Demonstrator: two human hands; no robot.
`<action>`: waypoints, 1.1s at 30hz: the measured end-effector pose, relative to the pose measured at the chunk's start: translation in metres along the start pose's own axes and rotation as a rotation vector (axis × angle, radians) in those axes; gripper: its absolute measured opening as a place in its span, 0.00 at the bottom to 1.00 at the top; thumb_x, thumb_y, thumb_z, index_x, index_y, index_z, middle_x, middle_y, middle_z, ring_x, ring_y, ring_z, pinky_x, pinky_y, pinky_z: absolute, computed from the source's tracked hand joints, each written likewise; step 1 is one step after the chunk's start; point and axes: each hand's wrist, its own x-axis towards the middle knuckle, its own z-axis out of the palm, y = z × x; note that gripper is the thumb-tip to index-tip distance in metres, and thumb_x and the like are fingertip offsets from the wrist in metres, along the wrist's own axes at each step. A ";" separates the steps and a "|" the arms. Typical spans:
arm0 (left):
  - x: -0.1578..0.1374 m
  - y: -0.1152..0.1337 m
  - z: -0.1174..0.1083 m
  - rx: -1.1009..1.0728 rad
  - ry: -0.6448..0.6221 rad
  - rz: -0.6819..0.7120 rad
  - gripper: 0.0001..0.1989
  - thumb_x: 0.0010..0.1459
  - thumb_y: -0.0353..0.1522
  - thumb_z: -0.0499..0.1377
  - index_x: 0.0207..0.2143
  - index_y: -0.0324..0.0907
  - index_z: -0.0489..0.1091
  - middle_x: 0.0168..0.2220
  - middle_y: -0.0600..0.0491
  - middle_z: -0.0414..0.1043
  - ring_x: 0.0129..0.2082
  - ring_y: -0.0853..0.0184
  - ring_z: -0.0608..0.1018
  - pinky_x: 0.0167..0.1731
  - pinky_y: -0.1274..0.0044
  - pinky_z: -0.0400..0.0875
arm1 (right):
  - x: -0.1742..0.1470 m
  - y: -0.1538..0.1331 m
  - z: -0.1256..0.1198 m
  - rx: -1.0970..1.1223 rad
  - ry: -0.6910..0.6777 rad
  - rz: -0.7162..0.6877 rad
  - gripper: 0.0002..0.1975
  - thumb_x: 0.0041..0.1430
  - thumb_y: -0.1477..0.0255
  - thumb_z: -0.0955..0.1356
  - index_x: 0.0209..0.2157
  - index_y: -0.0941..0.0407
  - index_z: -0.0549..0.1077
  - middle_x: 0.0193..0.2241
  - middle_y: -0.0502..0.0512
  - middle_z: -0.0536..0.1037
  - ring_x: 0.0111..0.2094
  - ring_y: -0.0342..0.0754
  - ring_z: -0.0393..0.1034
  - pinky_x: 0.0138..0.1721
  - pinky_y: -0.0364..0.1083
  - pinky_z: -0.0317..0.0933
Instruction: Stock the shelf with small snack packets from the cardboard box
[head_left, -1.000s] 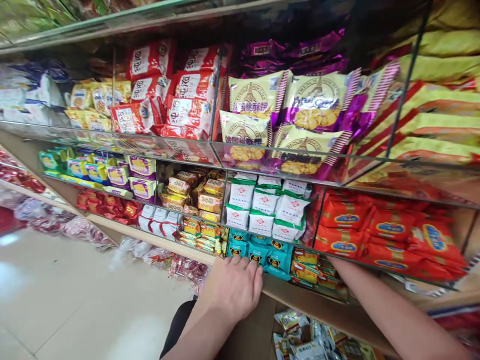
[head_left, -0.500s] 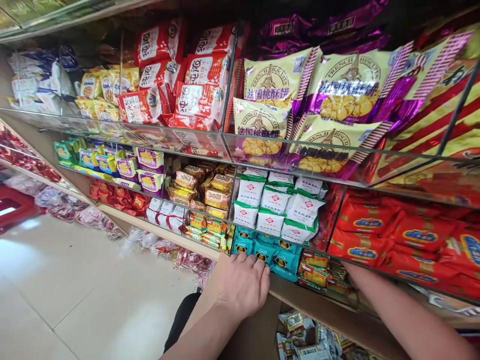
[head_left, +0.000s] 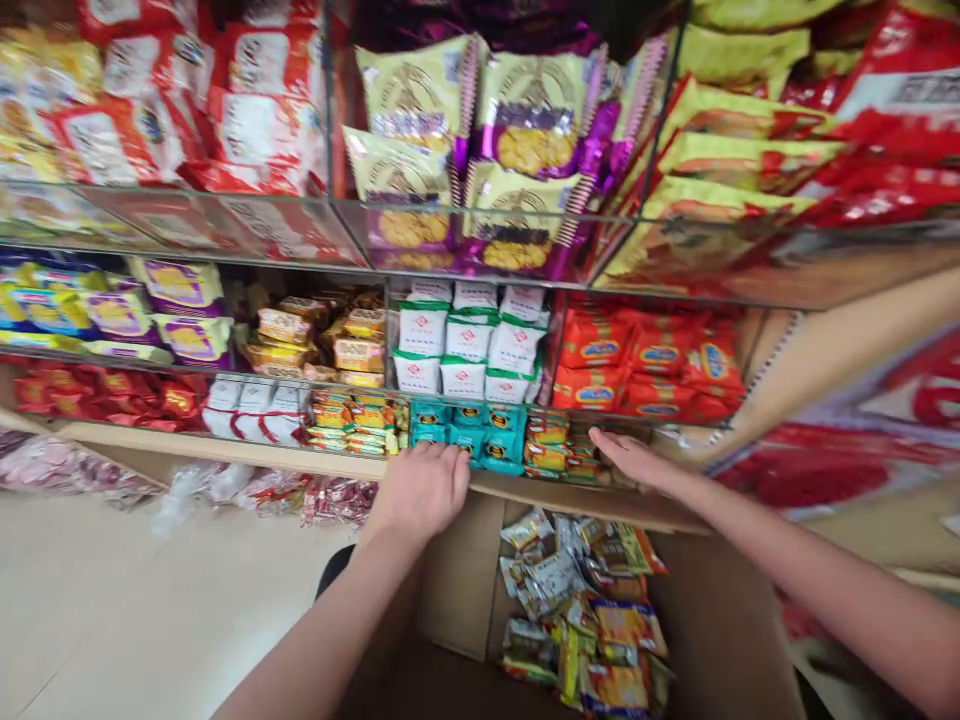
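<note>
My left hand [head_left: 426,486] is closed over the light-brown front edge [head_left: 349,462] of the bottom shelf, fingers curled down. Teal snack packets [head_left: 501,440] sit just past its knuckles. Flat and with fingers stretched out, my right hand [head_left: 631,462] reaches into the lowest compartment at the right and holds nothing visible. Beside its fingertips stand small orange-and-green packets [head_left: 547,445]. Below both hands an open cardboard box [head_left: 461,590] contains a loose heap of mixed wrapped snacks [head_left: 581,610].
Above are white-and-green packets [head_left: 466,338], red packets [head_left: 596,338] and brown-and-yellow ones [head_left: 285,328]. Clear plastic panels and dividers front the shelves, with French biscuit bags [head_left: 532,115] higher up. Pale floor tiles [head_left: 112,590] lie to the left, bagged goods [head_left: 247,490] along the shelf base.
The view has swung right, showing more of the box and the right-hand shelf end. My right hand, hidden under the shelf before, now shows with its fingers extended. My left hand stays on the edge.
</note>
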 end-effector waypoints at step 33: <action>0.009 0.009 0.005 0.206 0.034 0.025 0.19 0.60 0.36 0.39 0.22 0.42 0.62 0.25 0.50 0.72 0.29 0.62 0.72 0.28 0.75 0.53 | -0.146 0.038 0.085 -0.135 -0.419 0.281 0.21 0.48 0.65 0.66 0.42 0.62 0.69 0.42 0.64 0.72 0.44 0.55 0.65 0.44 0.48 0.57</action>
